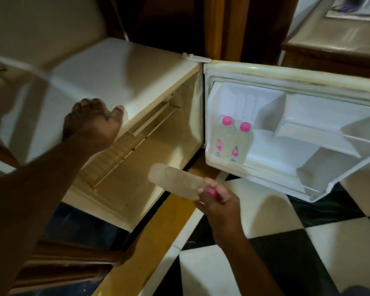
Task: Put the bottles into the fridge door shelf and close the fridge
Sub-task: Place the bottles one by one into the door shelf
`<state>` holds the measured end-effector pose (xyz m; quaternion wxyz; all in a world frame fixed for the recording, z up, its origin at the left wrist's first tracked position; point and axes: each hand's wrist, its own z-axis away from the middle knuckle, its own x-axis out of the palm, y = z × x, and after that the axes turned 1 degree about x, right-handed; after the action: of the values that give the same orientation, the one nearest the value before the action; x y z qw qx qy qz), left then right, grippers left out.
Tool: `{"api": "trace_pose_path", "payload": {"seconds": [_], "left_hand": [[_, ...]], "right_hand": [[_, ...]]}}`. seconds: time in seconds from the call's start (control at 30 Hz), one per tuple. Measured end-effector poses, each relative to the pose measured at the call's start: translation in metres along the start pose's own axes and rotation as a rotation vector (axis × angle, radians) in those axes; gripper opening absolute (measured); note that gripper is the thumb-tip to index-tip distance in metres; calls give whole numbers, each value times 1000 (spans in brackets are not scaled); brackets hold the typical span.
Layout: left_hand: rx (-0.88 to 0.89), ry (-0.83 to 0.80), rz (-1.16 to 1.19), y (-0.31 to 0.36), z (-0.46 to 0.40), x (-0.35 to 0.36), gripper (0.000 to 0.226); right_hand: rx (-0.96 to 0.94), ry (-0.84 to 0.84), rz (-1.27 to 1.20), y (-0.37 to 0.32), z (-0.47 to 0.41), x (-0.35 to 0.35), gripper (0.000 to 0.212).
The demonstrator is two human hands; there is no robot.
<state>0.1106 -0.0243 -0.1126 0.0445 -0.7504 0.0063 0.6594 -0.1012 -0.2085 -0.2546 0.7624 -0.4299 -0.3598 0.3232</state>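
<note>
A small white fridge point(124, 77) stands open, its door point(308, 82) swung out to the right. Two clear bottles with pink caps, one point(221, 137) beside the other point(241, 144), stand upright at the left end of the door's lower shelf point(286, 163). My right hand point(218, 201) grips a third clear bottle point(173, 181) by its pink-capped neck; the bottle lies nearly level, its base pointing left, below the fridge opening. My left hand point(92, 124) rests on the front edge of the fridge top, fingers curled over it.
The floor at the right is black-and-white chequered tile point(297, 242). A yellow strip point(158, 231) runs along the fridge's base. A low wooden table point(333, 39) stands behind the open door. A wire rack point(107, 159) sits inside the fridge.
</note>
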Motion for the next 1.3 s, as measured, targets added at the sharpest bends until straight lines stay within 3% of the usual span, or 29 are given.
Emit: {"api": "trace_pose_path", "payload": {"seconds": [0.23, 0.33, 0.53, 0.67, 0.93, 1.07, 1.17, 1.23, 1.3], "left_hand": [[46, 41, 8, -3, 1, 1, 89], [49, 45, -1, -3, 3, 0, 89], [53, 48, 16, -3, 3, -1, 85], [34, 21, 8, -1, 4, -1, 83], [36, 23, 8, -4, -1, 1, 83], [39, 21, 10, -5, -1, 2, 83], [38, 15, 11, -4, -1, 2, 84], [34, 13, 11, -4, -1, 2, 85], [34, 18, 22, -4, 1, 1, 85]], "right_hand": [[-442, 636, 990, -86, 16, -74, 17], [-486, 774, 1078, -100, -9, -80, 24], [-336, 652, 1206, -86, -96, -89, 24], [-299, 612, 1307, -70, -136, -84, 44], [-218, 620, 1082, -68, -162, -90, 66], [-205, 616, 1092, -56, -138, -98, 61], [-396, 521, 1327, -53, -99, -99, 37], [-693, 410, 1409, -77, -75, -98, 30], [-1027, 410, 1391, -123, -64, -91, 33]]}}
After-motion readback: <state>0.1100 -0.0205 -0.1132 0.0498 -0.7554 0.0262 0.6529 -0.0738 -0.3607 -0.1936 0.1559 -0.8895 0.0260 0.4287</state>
